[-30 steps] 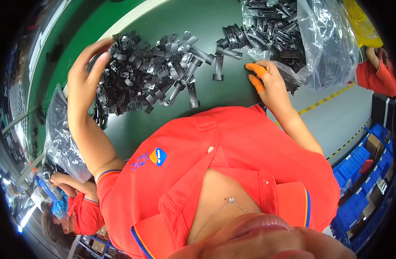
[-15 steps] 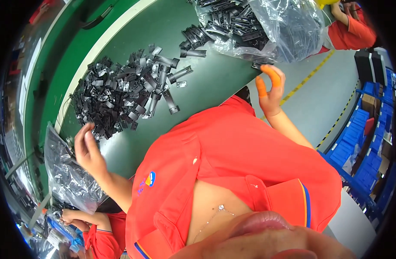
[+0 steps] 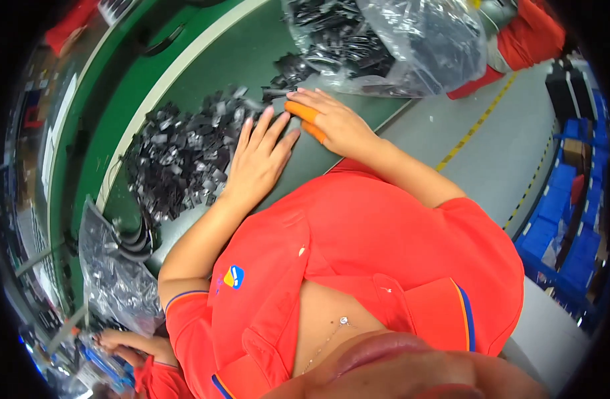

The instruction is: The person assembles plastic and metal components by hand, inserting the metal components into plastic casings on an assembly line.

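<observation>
A heap of small black plastic parts (image 3: 179,156), some with shiny faces, spreads over the green tabletop (image 3: 235,56). My left hand (image 3: 257,159) lies across the heap's right edge, open, its fingers stretched out and apart. Close beside its fingertips is my right hand (image 3: 338,126), palm down with long straight fingers. Two of its fingers wear orange finger covers (image 3: 305,113). Between and beyond the fingertips some dark parts (image 3: 275,93) show in part. What lies under both hands is hidden, and motion blurs the heap.
A clear plastic bag (image 3: 428,50) with more black parts (image 3: 348,40) lies at the far right. Another clear bag (image 3: 112,272) hangs at the table's left end, near curved black pieces (image 3: 135,245). Co-workers' red sleeves (image 3: 531,36) show at upper right and lower left.
My left hand has moved right from the heap's left end. My right hand has come left from above the floor, and both meet over the loose parts at the heap's right side.
</observation>
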The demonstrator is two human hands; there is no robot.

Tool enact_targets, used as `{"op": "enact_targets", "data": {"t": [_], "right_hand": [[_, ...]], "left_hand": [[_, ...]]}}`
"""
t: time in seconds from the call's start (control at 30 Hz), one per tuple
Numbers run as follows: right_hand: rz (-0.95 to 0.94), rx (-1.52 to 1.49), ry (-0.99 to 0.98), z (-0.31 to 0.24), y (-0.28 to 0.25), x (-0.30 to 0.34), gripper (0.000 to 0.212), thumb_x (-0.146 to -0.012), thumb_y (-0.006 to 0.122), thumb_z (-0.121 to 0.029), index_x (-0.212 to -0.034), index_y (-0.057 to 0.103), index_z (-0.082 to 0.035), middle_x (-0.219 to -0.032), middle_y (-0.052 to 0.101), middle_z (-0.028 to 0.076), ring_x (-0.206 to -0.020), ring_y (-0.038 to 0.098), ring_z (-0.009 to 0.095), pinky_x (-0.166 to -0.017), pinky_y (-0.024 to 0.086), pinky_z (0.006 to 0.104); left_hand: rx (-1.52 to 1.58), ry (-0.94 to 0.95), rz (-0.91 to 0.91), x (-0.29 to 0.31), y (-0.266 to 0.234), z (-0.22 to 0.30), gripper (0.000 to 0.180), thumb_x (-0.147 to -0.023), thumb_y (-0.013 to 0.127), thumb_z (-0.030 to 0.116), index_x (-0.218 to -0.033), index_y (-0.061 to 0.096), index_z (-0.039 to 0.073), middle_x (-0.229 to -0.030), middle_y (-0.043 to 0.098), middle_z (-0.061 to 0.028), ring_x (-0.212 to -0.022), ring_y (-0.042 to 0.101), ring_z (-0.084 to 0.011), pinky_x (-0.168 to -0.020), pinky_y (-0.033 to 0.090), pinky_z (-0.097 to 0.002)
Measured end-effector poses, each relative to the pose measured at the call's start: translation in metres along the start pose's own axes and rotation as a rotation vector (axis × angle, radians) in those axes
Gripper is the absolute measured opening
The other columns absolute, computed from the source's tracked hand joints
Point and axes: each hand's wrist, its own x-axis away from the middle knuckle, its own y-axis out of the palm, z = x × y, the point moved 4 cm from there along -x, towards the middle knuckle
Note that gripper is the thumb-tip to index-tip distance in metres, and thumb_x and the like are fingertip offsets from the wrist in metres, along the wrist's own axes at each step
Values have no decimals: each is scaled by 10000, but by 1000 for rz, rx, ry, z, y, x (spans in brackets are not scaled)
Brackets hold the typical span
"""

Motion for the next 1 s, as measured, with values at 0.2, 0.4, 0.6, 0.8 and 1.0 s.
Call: {"op": "enact_targets", "data": {"t": [0.2, 0.4, 0.6, 0.8, 1.0], "right_hand": [[205, -24, -115, 18, 29, -51, 290, -750, 579, 20, -1037, 577, -18, -1064, 580, 148, -999, 548, 313, -867, 439, 367], [156, -93, -86, 8, 27, -107, 191, -835, 538, -20, -1018, 592, -27, -999, 617, 121, -943, 587, 241, -840, 436, 303], [76, -956, 270, 14, 24, -112, 315, -918, 442, -81, -1216, 391, 8, -1066, 578, 169, -875, 591, 195, -813, 444, 285], [-72, -1254, 355, -9, 28, -129, 340, -900, 483, -123, -1214, 461, 5, -1046, 594, 118, -907, 573, 179, -866, 413, 292], [-78, -1139, 237, -22, 28, -134, 280, -859, 540, -72, -1136, 552, -34, -1116, 556, 51, -990, 484, 104, -853, 367, 241]], "left_hand": [[-106, -133, 148, -3, 1, -42, 281, -800, 457, 123, -1058, 550, 61, -1247, 450, -107, -1270, 309, -304, -1031, 232, -490], [258, -213, 357, 43, -44, -56, 357, -775, 634, 178, -1117, 542, 132, -1266, 434, -97, -1254, 338, -289, -1019, 281, -465], [-99, -1080, 823, 207, -118, -103, 248, -794, 605, 115, -1023, 559, 34, -922, 565, -106, -877, 551, -239, -784, 438, -338], [-619, -1725, 274, 329, -141, -131, 378, -793, 586, 413, -816, 545, 37, -836, 576, -123, -802, 568, -315, -669, 445, -402], [-656, -1652, 164, 328, -123, -148, 388, -774, 591, 435, -794, 608, 48, -829, 592, -127, -770, 593, -306, -660, 472, -417]]}}
